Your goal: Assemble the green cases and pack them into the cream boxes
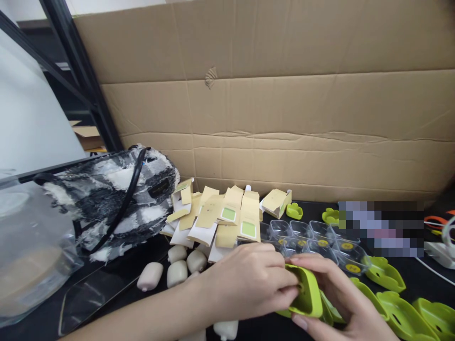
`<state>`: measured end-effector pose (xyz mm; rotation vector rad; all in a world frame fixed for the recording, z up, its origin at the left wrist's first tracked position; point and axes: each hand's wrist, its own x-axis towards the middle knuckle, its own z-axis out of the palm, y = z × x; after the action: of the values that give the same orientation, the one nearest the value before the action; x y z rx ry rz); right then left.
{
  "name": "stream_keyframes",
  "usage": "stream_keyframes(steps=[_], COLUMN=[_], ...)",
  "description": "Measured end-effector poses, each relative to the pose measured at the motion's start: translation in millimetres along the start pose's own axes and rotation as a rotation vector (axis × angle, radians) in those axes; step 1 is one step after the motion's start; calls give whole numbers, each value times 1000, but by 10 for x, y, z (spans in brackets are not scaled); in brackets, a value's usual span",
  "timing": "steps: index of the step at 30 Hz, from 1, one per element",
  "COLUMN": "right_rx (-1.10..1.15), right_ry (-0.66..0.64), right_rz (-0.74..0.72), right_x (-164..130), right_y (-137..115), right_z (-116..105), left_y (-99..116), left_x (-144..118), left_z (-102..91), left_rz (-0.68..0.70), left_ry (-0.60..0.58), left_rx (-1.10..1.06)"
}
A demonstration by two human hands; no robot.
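Observation:
My left hand [249,279] and my right hand [337,298] meet near the bottom middle, both gripping one lime-green plastic case [307,293]. The left fingers pinch its left edge while the right fingers wrap it from the right and below. Behind the hands lies a row of clear plastic trays [305,234] with yellow stickers inside. A heap of small flattened beige cartons [220,215] with green windows sits further back. Several off-white rounded cases [177,270] lie to the left of my left wrist.
More lime-green cases [401,312] spread along the right. A black-and-white fuzzy bag [117,199] stands at left, with a clear plastic bag [28,255] beside it. A tall cardboard sheet [277,104] walls off the back. White cables [441,246] lie at far right.

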<state>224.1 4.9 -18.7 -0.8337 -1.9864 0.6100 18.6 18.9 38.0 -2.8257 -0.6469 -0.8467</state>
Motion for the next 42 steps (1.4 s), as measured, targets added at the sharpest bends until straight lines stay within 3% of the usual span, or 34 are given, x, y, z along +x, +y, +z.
stream_keyframes(steps=[5, 11, 17, 22, 34, 42], right_rx=[-53, -35, 113, 152, 149, 35], right_ry=[55, 66, 277, 325, 375, 277], right_rz=[-56, -35, 92, 111, 90, -99], right_x=[33, 5, -24, 11, 2, 41], right_y=[-12, -12, -5, 2, 36, 119], right_z=[33, 60, 118, 110, 93, -14], left_y=[8, 49, 73, 78, 91, 43], left_x=[9, 27, 48, 19, 37, 20], left_z=[-10, -29, -134, -91, -156, -134], left_rz=[27, -66, -183, -209, -205, -252], left_ry=[-59, -87, 75, 142, -64, -119], left_rx=[-3, -142, -308, -334, -354, -571])
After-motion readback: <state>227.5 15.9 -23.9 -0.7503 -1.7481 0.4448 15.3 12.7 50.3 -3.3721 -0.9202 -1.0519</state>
